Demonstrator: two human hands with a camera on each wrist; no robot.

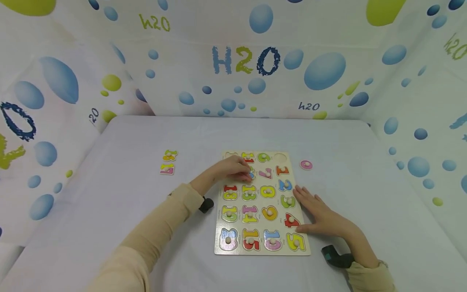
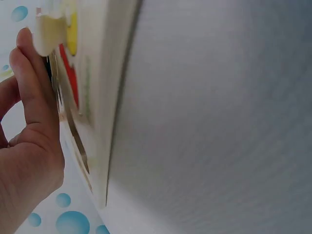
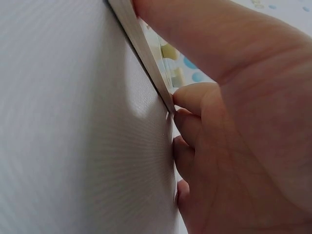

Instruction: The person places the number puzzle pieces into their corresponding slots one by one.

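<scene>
A wooden number puzzle board [image 1: 238, 254] lies flat on the white table, with knobbed number pieces in it. My left hand [image 1: 233, 167] is over its upper left part, fingers bent down at a blue and green number piece [image 1: 251, 175]. The hand hides most of that piece; its fingertips seem to pinch it. In the left wrist view the fingers [image 2: 31, 92] reach up along the board's face. My right hand [image 1: 324, 215] rests at the board's right edge, fingers spread, thumb and fingertips touching the rim. The right wrist view shows this thumb [image 3: 195, 34] against the board's edge.
Two number pieces [image 1: 167, 169] lie on the table left of the board. A pink oval piece [image 1: 306, 164] lies to its right. An unfilled round recess [image 1: 280, 157] shows at the board's top right. Dark wrist devices [image 1: 337, 257] sit beside both wrists.
</scene>
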